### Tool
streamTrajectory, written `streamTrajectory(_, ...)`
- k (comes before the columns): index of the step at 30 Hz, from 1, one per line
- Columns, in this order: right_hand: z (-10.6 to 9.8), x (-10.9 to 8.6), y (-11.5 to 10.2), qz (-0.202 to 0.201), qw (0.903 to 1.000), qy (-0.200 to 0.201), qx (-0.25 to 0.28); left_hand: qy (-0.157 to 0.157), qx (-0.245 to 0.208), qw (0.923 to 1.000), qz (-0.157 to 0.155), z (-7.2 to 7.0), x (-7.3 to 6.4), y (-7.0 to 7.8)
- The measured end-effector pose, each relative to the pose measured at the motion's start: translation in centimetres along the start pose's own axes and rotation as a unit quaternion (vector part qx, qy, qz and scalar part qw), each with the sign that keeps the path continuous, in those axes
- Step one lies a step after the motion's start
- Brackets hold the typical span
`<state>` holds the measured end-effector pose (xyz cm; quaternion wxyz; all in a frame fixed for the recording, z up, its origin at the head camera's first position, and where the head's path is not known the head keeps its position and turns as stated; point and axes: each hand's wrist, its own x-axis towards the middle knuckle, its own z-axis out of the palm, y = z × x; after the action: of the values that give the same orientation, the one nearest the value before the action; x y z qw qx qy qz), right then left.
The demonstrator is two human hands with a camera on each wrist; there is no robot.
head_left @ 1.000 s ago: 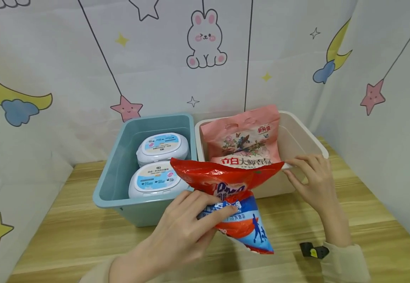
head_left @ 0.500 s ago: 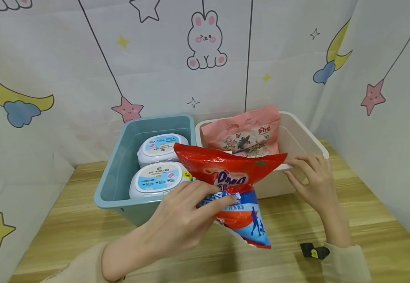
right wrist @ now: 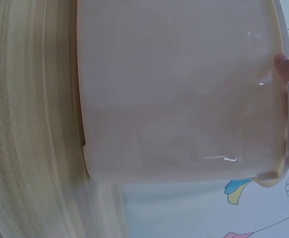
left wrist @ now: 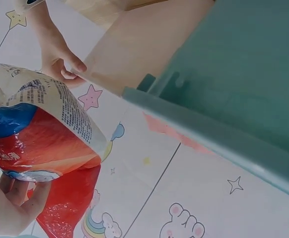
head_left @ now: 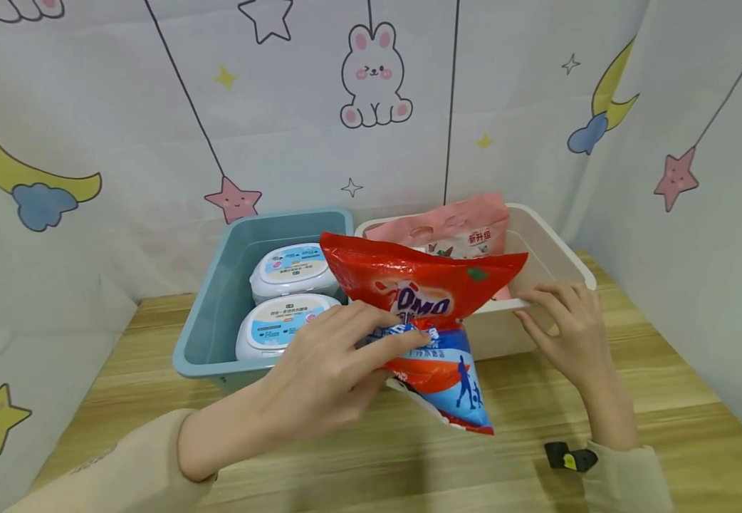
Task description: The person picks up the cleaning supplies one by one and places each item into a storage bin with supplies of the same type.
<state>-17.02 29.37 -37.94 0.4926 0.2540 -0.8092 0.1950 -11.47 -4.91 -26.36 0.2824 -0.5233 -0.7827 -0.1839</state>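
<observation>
My left hand (head_left: 339, 367) grips a red and blue OMO laundry detergent bag (head_left: 448, 356) by its middle. The bag is held in the air in front of the two bins, its red top end spread wide. In the left wrist view, the bag's printed white back (left wrist: 75, 106) also shows. My right hand (head_left: 566, 335) pinches the front rim of the white bin (head_left: 553, 246), thumb outside and fingers over the edge. Inside that bin stands a pink detergent bag (head_left: 454, 222), partly hidden behind the OMO bag.
Left of the white bin stands a blue-green bin (head_left: 201, 349) with two white lidded boxes (head_left: 281, 328) in it. Both bins are on a wooden table (head_left: 666, 399) against a cartoon-printed cloth (head_left: 294, 128). A black strap piece (head_left: 570, 457) shows by the right sleeve.
My left hand has raised the OMO bag a little, so it covers more of the pink bag. My right hand keeps its place on the white bin's rim.
</observation>
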Motion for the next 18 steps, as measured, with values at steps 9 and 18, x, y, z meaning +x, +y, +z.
streamTrajectory(9,0.0,0.1,-0.1,-0.005,1.0000,0.003,0.003,-0.013,0.001,0.9999,0.002,-0.6,1.2,-0.5)
streamTrajectory(18,-0.1,0.1,-0.1,0.004,1.0000,-0.006,0.003,-0.034,0.000,0.9994,0.010,-0.9,2.9,-1.4)
